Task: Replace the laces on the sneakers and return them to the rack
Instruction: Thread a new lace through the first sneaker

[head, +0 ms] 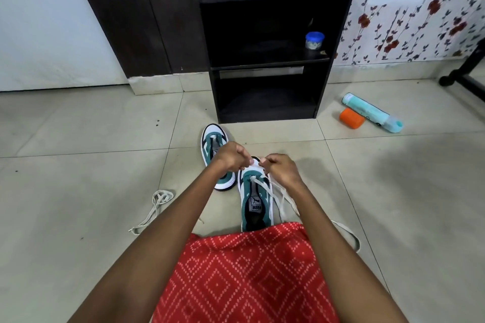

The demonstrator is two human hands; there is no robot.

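Head camera looks down on both hands, raised close together just above the toe of the near sneaker (256,202). The left hand (231,156) has its fingers curled, thumb and fingertips pinched on a white lace (283,198). The right hand (279,168) is curled the same way and pinches the lace from the other side, so the fingertips of the two hands almost meet. From the grip, the lace runs down to the front eyelets of the near sneaker, and its loose strands trail over the shoe's right side onto the floor (78,178).

This green and white sneaker stands on the floor, its heel against a red patterned garment (249,270). The second sneaker (213,143) stands just beyond it to the left, partly hidden behind the left hand. Another loose lace (154,207) lies on the tiles, well apart to the left.

Beyond the shoes stands a dark rack (265,60). On its middle shelf, at the right, sits a small jar (314,40) with a blue lid; its contents cannot be made out. To the right of the rack, a teal bottle (372,113) lies on its side with an orange container (351,118) touching it.
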